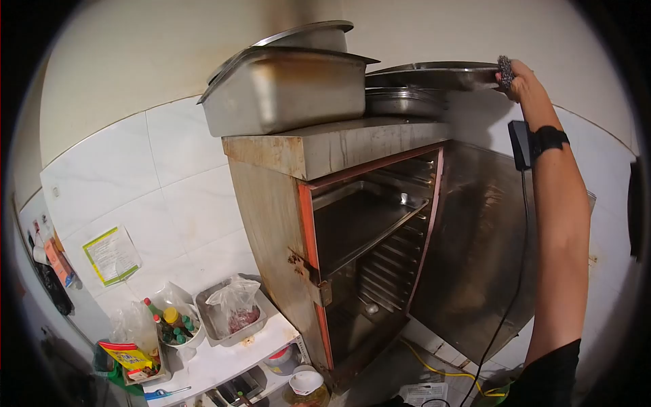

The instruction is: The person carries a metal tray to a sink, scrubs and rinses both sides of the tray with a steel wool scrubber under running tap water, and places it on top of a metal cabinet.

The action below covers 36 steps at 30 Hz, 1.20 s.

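My right hand [521, 82] is raised high at the upper right, its fingers closed around a grey steel wool scrubber [505, 72]. The scrubber and fingers are at the rim of a wide, shallow metal pan [441, 76]; whether the hand also grips that rim, I cannot tell. Beneath the pan, a round metal pan [405, 103] sits on top of a tall steel cabinet [366, 146]. Beside them on the cabinet stands a deep rectangular steel container [285, 91] with a metal basin [315, 35] on it. My left hand is out of sight.
The cabinet door [475, 251] hangs open, showing a tray [369, 217] on inner rails. At lower left, a white table [220, 373] bears a metal tray [251, 332] with a plastic bag, and a bottle tub [190, 342]. A black cable [523, 258] hangs from my wrist device.
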{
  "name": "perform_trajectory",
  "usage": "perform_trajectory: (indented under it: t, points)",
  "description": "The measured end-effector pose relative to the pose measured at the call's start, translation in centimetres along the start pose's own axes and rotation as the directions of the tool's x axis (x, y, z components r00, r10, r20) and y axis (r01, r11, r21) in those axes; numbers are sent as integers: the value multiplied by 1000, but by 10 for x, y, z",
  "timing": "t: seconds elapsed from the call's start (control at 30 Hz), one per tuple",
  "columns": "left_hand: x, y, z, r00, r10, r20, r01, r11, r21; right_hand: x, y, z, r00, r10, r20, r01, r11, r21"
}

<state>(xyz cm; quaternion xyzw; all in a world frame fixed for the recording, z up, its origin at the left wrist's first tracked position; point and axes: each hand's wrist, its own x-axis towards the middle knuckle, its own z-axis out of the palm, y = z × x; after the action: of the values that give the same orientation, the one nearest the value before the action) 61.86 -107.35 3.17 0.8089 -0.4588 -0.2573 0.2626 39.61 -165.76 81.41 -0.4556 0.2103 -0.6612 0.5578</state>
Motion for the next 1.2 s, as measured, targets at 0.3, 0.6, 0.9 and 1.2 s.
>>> perform_trajectory:
  t: [0.3, 0.6, 0.9, 1.2]
  points:
    - [-1, -31, 40, 969, -184, -163, 166, 979, -114, 52, 41, 51, 996, -19, 90, 20, 1000, -9]
    - [-12, -35, 59, 891, -372, -261, 319, 921, -226, 139, 111, 67, 972, 119, 202, -97, 989, -115]
    - [-10, -20, 60, 837, -467, -285, 449, 884, -131, 43, 288, 55, 832, -86, 548, 244, 944, -224]
    - [-17, -3, 67, 770, -557, -312, 533, 829, -166, -234, 501, 15, 357, 517, 778, -102, 849, -518]
